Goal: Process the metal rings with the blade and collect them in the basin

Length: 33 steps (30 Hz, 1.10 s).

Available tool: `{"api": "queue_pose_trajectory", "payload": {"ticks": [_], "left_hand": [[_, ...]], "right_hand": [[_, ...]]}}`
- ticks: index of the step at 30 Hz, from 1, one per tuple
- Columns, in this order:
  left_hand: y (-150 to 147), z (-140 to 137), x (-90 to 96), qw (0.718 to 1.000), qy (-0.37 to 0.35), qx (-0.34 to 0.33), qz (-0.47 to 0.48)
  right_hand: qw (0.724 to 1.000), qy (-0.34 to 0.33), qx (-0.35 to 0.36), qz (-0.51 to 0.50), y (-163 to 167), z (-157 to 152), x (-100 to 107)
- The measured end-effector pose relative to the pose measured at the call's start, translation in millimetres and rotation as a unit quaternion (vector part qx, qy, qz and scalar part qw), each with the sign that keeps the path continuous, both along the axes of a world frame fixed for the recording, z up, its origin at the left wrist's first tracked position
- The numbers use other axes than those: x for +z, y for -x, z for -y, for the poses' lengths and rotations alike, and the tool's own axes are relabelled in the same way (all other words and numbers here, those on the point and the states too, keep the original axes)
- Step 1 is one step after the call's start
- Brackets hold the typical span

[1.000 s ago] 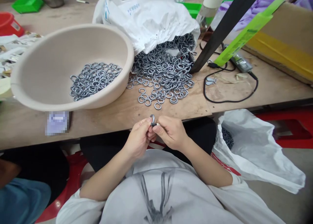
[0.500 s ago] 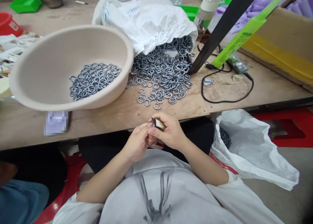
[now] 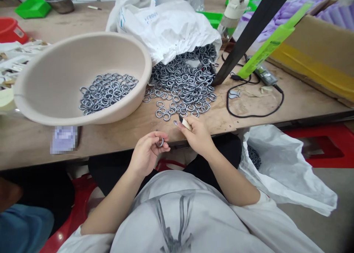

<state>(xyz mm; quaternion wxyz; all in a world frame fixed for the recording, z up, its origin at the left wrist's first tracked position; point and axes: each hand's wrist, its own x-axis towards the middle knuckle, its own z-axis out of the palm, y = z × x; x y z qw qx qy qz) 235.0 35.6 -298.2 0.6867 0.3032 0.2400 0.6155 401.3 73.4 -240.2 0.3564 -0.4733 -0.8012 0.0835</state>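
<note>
My left hand [image 3: 146,149] pinches a single grey ring [image 3: 160,142] between thumb and fingers, just over the table's front edge. My right hand [image 3: 197,135] is closed around a short tool with a cream handle [image 3: 186,124] and a dark flat tip; its exact kind I cannot make out. That hand lies at the near edge of a pile of grey rings [image 3: 182,83], its fingertips beside the closest ones. Whether the fingers also touch a ring is hidden. The pile spills from a white sack [image 3: 171,24]. To its left, a large beige basin [image 3: 55,72] holds many similar rings.
A dark slanted post [image 3: 243,42] rises right of the pile, with a lime-green strip [image 3: 271,42] beside it. A black cable [image 3: 249,115] loops over the wooden table [image 3: 116,138]. An open white bag [image 3: 287,168] stands low at right. Part of another person [image 3: 24,223] shows at lower left.
My hands have come apart. The right has moved forward to the rings with the tool; the left has drawn slightly back and left, and the ring in it now shows.
</note>
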Motion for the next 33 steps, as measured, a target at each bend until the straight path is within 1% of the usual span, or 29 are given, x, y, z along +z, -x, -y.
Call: {"api": "queue_pose_trajectory", "payload": {"ticks": [1,2,3,5,7,9,11,12,14,16,17,18,20,23,25,29,33], "left_hand": [[-5.3,0.1,1.1,1.000,0.002,-0.003,0.014],[-11.3,0.7,2.0,1.000,0.000,-0.004,0.027],[-17.6,1.8,2.7,0.999,-0.006,-0.002,0.039],[-28.0,4.2,3.7,0.998,-0.020,0.008,0.054],[-32.9,5.9,4.0,0.998,-0.028,0.018,0.051],[-31.8,6.3,3.5,0.999,-0.030,0.012,0.033],[-27.5,5.6,2.2,0.999,-0.034,-0.002,0.013],[-25.2,5.1,1.4,0.999,-0.038,-0.005,0.004],[-22.1,4.6,-0.5,0.999,-0.047,-0.004,-0.013],[-22.0,5.3,-2.0,0.998,-0.052,-0.012,-0.022],[-22.9,6.1,-2.4,0.998,-0.052,-0.023,-0.022],[-24.0,7.1,-2.4,0.998,-0.051,-0.036,-0.020],[-25.7,9.5,-0.9,0.997,-0.043,-0.063,-0.010],[-24.6,12.2,4.1,0.996,-0.037,-0.076,0.007],[-22.3,13.0,6.9,0.996,-0.040,-0.078,0.014],[-21.0,13.5,6.5,0.995,-0.023,-0.088,0.032],[-23.9,13.1,2.7,0.994,-0.010,-0.097,0.043]], "right_hand": [[0.996,0.039,0.045,-0.067,3.3,7.2,-2.9],[0.986,0.075,0.084,-0.124,6.9,14.6,-6.9],[0.976,0.096,0.108,-0.164,10.5,21.5,-11.6],[0.968,0.093,0.117,-0.203,15.9,32.1,-21.5],[0.968,0.069,0.099,-0.221,17.5,37.0,-28.3],[0.965,0.086,0.099,-0.228,15.7,37.2,-28.9],[0.963,0.109,0.128,-0.212,12.8,35.5,-23.8],[0.964,0.108,0.146,-0.192,11.7,34.7,-20.3],[0.970,0.071,0.172,-0.158,11.1,33.8,-14.3],[0.973,0.023,0.173,-0.152,12.3,32.9,-12.3],[0.973,0.009,0.169,-0.157,13.1,32.0,-12.9],[0.973,0.005,0.165,-0.161,13.5,30.6,-14.1],[0.974,0.019,0.160,-0.162,12.5,26.9,-16.5],[0.979,0.031,0.139,-0.146,6.2,22.8,-15.8],[0.986,0.010,0.129,-0.108,1.2,24.2,-12.4],[0.989,-0.022,0.144,0.029,-2.2,33.6,-6.4],[0.987,-0.026,0.135,0.084,1.6,39.3,-5.0]]}}
